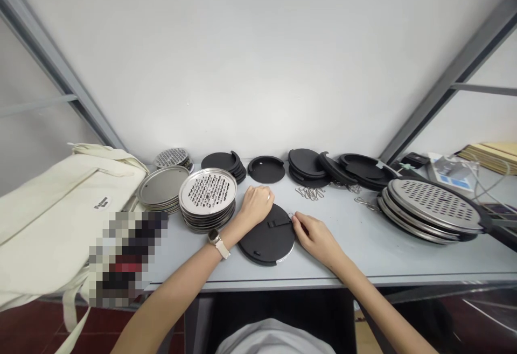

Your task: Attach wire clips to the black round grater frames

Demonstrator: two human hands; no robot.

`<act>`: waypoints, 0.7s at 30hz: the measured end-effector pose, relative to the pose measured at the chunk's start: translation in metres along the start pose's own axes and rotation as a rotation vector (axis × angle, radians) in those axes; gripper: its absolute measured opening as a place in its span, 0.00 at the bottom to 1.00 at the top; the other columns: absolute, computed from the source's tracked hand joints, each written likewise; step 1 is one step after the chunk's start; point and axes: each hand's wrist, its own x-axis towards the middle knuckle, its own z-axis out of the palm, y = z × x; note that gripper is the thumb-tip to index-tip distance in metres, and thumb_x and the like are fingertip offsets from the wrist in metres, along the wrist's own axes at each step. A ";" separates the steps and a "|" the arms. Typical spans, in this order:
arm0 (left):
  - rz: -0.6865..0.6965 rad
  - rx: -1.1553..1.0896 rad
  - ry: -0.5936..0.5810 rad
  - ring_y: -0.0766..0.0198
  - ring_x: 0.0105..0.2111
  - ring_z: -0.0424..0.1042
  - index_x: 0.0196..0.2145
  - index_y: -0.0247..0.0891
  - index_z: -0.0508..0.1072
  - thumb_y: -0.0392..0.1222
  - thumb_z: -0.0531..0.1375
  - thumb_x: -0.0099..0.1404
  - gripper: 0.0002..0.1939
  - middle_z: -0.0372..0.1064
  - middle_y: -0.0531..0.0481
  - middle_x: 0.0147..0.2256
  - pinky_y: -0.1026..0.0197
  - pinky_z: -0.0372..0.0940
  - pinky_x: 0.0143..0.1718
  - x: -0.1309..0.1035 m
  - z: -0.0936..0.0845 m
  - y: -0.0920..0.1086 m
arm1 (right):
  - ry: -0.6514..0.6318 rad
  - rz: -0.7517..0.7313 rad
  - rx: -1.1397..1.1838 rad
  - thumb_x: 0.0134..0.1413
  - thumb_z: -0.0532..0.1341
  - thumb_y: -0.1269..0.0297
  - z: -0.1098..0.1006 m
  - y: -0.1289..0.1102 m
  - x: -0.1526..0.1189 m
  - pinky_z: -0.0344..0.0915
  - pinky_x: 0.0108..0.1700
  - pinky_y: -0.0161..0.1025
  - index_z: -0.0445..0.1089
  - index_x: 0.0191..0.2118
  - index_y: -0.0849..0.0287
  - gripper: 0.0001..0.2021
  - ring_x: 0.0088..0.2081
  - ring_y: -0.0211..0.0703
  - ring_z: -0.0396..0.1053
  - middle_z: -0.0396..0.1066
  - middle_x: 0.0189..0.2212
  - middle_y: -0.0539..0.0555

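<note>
A black round cover (266, 238) lies flat in front of me, with a sliver of shiny metal along its near right edge. On its upper face is a small black tab (278, 223). My left hand (257, 203) rests at the cover's far left edge, fingers curled, fingertips hidden; what they hold, if anything, does not show. My right hand (313, 235) pinches a small metal wire clip (290, 215) between thumb and forefinger, beside the cover's right edge. Several similar wire clips (310, 193) lie loose farther back.
Left of my hands stand stacked grater discs (208, 192) and plain metal discs (161, 187). Black round covers (305, 162) line the wall. At right is a stack of perforated metal discs (436, 203) with a black handle. A cream bag (48, 219) fills the left side.
</note>
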 end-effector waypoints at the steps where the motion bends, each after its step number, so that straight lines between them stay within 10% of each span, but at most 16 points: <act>1: -0.001 -0.004 0.011 0.58 0.34 0.70 0.30 0.34 0.69 0.34 0.47 0.69 0.13 0.70 0.44 0.31 0.56 0.61 0.39 0.000 -0.001 0.000 | -0.001 -0.004 -0.003 0.65 0.44 0.62 0.000 0.000 0.000 0.54 0.29 0.36 0.52 0.26 0.55 0.15 0.24 0.41 0.62 0.60 0.20 0.48; 14: 0.326 -0.259 -0.062 0.62 0.38 0.68 0.46 0.37 0.60 0.34 0.44 0.70 0.10 0.65 0.46 0.41 0.61 0.63 0.38 -0.007 -0.025 0.010 | 0.000 -0.017 -0.034 0.65 0.44 0.63 0.001 0.001 0.000 0.56 0.30 0.36 0.57 0.26 0.56 0.15 0.26 0.42 0.64 0.65 0.22 0.51; 21: 0.502 -0.067 -0.215 0.64 0.30 0.68 0.32 0.37 0.66 0.42 0.49 0.68 0.10 0.66 0.48 0.34 0.62 0.59 0.30 -0.012 -0.033 0.011 | -0.017 -0.022 -0.041 0.66 0.44 0.64 0.002 0.002 0.000 0.57 0.32 0.37 0.60 0.28 0.56 0.15 0.28 0.43 0.66 0.67 0.24 0.52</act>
